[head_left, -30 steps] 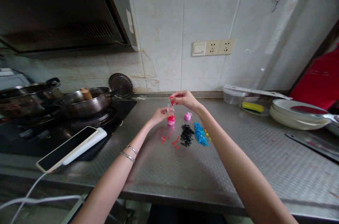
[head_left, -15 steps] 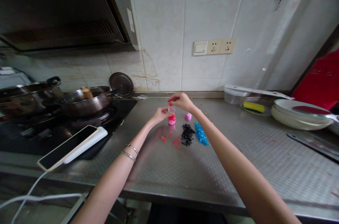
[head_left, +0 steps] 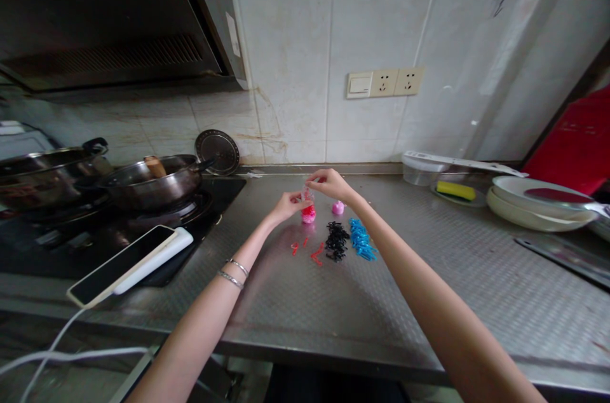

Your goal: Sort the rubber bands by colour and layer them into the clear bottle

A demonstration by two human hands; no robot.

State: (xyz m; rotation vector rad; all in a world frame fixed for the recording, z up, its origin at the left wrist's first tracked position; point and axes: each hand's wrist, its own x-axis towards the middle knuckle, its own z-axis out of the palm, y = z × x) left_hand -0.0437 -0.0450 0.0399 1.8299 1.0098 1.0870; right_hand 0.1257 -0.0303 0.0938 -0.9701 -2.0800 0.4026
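My left hand (head_left: 288,204) is closed around a small clear bottle (head_left: 308,215) with red and pink contents, standing upright on the steel counter. Over its mouth is my right hand (head_left: 328,184), thumb and fingers pinched together; what they hold, if anything, is too small to make out. A few slim red pieces (head_left: 317,254) lie in front of the bottle. To their right are a pile of small black pieces (head_left: 337,242) and a pile of shiny blue pieces (head_left: 362,239). Behind the black pile sits a pink cap (head_left: 338,207).
At left, a phone (head_left: 124,265) on a white holder with a cable lies partly over the stove, which carries steel pans (head_left: 150,185). At right stand a clear plastic tub (head_left: 419,172), a yellow sponge (head_left: 455,191) on a dish, stacked bowls (head_left: 534,215) and a dark flat blade (head_left: 562,260).
Red pieces showed at my right fingertips before; now they are hardly visible there, and some red shows lower, in the bottle's neck. My left hand stays on the bottle.
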